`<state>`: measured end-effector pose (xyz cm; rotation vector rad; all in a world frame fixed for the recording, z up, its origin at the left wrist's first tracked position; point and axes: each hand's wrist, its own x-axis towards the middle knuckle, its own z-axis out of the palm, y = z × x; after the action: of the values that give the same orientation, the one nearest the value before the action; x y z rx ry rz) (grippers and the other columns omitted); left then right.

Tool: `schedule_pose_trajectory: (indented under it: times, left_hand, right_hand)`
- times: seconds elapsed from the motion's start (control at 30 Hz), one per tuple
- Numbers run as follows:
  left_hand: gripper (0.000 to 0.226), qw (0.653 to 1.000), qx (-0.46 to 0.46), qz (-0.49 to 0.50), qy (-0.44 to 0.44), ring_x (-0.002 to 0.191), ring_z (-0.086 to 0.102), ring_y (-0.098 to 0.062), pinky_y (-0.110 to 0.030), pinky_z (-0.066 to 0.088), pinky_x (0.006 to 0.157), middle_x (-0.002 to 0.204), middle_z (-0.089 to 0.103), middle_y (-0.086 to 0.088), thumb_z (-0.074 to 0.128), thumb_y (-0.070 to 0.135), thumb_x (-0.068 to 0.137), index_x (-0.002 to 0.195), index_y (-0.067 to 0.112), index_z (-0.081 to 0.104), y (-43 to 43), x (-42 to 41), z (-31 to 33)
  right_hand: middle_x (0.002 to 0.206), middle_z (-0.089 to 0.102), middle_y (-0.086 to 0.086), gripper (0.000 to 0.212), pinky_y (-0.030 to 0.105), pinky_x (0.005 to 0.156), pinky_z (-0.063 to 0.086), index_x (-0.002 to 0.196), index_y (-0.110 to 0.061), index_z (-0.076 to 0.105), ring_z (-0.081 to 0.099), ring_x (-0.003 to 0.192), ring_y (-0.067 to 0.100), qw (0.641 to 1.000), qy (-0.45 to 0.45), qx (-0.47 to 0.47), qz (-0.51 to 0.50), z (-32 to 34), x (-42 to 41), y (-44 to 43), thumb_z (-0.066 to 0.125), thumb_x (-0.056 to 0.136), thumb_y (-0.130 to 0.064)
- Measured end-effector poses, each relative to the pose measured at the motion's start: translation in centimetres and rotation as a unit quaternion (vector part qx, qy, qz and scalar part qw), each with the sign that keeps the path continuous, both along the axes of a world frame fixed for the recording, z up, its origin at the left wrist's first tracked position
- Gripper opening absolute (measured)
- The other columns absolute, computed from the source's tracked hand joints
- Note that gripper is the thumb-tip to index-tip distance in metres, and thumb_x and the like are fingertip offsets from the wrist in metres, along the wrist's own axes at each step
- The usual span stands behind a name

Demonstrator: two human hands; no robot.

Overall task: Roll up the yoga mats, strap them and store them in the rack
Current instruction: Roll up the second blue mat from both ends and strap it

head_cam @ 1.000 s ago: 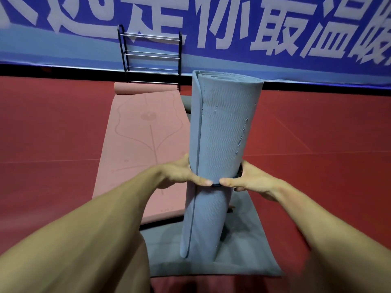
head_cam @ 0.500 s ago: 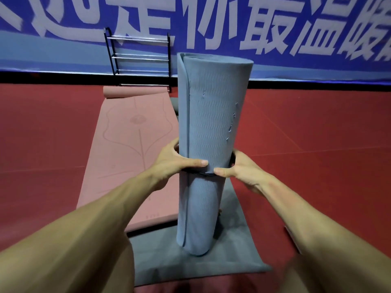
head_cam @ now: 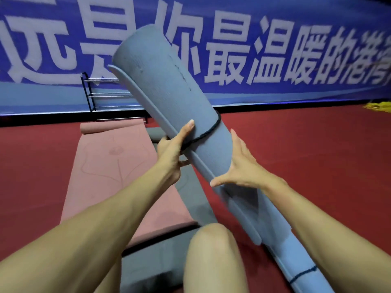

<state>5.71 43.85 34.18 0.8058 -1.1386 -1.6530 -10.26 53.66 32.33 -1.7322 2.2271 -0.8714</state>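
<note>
I hold a rolled grey-blue yoga mat (head_cam: 169, 81) off the floor, tilted, its top leaning up and left and its lower end (head_cam: 306, 278) at the bottom right. A black strap (head_cam: 208, 132) circles its middle and a second dark strap (head_cam: 303, 274) rings the lower end. My left hand (head_cam: 173, 149) grips the roll at the middle strap, thumb on the front. My right hand (head_cam: 239, 168) clasps the roll just below, thumb across the front and fingers along the right side. The black metal rack (head_cam: 110, 96) stands at the wall, behind the roll's upper left.
A pink mat (head_cam: 105, 176) lies flat on the red floor, its far end curled (head_cam: 110, 128) near the rack. A grey mat (head_cam: 146, 265) lies unrolled under my knee (head_cam: 211, 256). A blue banner (head_cam: 275, 49) covers the wall. Yellow material (head_cam: 378, 106) sits far right.
The roll stood upright on the grey mat; it is now lifted and tilted with its top to the left. My right hand has slid lower, and the view has risen.
</note>
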Motion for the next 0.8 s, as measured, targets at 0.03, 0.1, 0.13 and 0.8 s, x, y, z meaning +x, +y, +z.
schedule_pose_trajectory:
  times: [0.03, 0.1, 0.13, 0.8]
  left_hand:
    - [0.053, 1.0, 0.002, -0.009, -0.004, 0.097, 0.067, -0.018, -0.042, 0.057, 0.074, 0.105, 0.071, 0.004, 0.078, 0.048, 0.071, 0.113, 0.022, 0.061, 0.9, -0.9, 0.1]
    - [0.062, 0.998, 0.012, -0.048, -0.024, 0.097, 0.067, -0.018, -0.039, 0.057, 0.075, 0.107, 0.071, 0.002, 0.076, 0.054, 0.07, 0.117, 0.017, 0.061, 2.8, -2.7, -0.1]
    - [0.063, 0.996, 0.022, -0.071, -0.039, 0.097, 0.067, -0.017, -0.038, 0.056, 0.078, 0.107, 0.071, 0.001, 0.074, 0.056, 0.071, 0.117, 0.015, 0.06, 3.8, -3.6, -0.5]
    - [0.01, 0.773, -0.057, -0.417, -0.474, 0.079, 0.055, -0.022, -0.028, 0.039, 0.069, 0.088, 0.057, -0.004, 0.058, 0.02, 0.088, 0.079, 0.015, 0.058, 14.1, -13.8, -17.7]
  right_hand:
    - [0.16, -0.002, 0.001, 0.153, 0.053, 0.117, 0.016, 0.151, -0.024, -0.017, 0.005, 0.147, 0.022, 0.999, 0.025, -0.001, -0.029, 0.0, -0.1, 0.9, 0.089, 0.045, -0.056]
    - [0.156, 0.013, 0.009, 0.149, 0.055, 0.111, 0.028, 0.152, -0.021, -0.006, 0.021, 0.142, 0.031, 0.996, 0.044, -0.009, -0.083, -0.6, -0.6, 2.8, 0.089, 0.043, -0.057]
    - [0.151, 0.022, 0.011, 0.144, 0.055, 0.106, 0.035, 0.15, -0.019, 0.004, 0.03, 0.137, 0.034, 0.993, 0.044, -0.011, -0.107, -1.1, -0.9, 3.8, 0.088, 0.041, -0.058]
    - [0.138, 0.045, 0.001, 0.116, 0.048, 0.099, 0.039, 0.14, -0.026, 0.026, 0.045, 0.126, 0.029, 0.921, -0.084, 0.223, -0.309, -21.4, -9.0, 20.1, 0.082, 0.043, -0.058]
